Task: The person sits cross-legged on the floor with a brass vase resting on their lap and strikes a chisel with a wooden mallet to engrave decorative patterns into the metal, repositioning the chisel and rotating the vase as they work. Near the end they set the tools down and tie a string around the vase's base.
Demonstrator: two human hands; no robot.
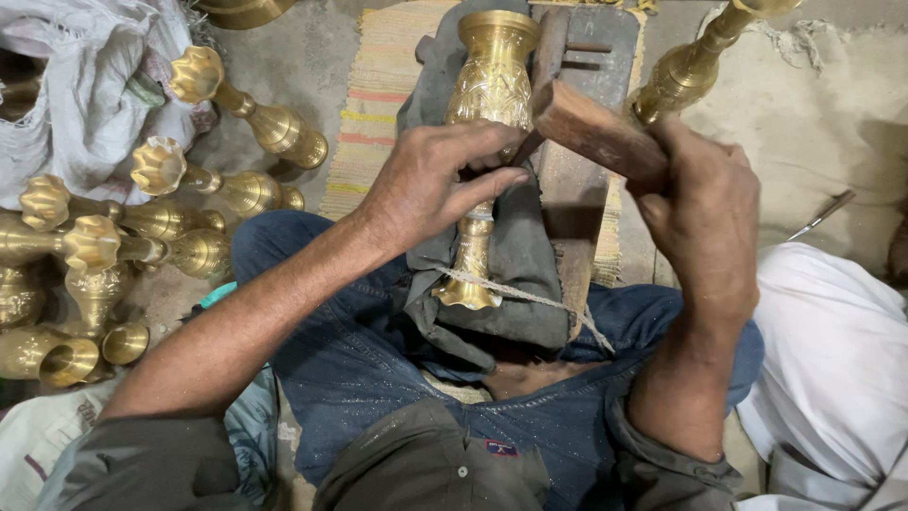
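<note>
Knees in blue jeans (378, 360) nearest, spread wide, dark cloth (515, 274) bunched between them. Brass vase (487, 142) laid on that cloth, long axis running straight away from the body, foot close in, mouth far; thin cord (530, 298) looped across the foot. Left hand (430, 185) closed over the vase's waist, fingers curled round it and pinching what was probably a slim punch (523, 149), though mostly hidden under the fingers. Right hand (705, 222) wrapped tight round a wooden mallet (591, 132), its head tilted inward just above the punch, touching or nearly so; hard to tell which. Left hand nearer the vase, right hand off to the side. Wooden block (577, 189) alongside the vase on the right. White cloth (832, 360) bundled by the right knee. Striped mat (374, 104) beneath, farther out. More brass vases (236, 189) lying on their sides at the left, open mouths showing nothing inside. White sack (85, 104) beyond them, contents hidden.
</note>
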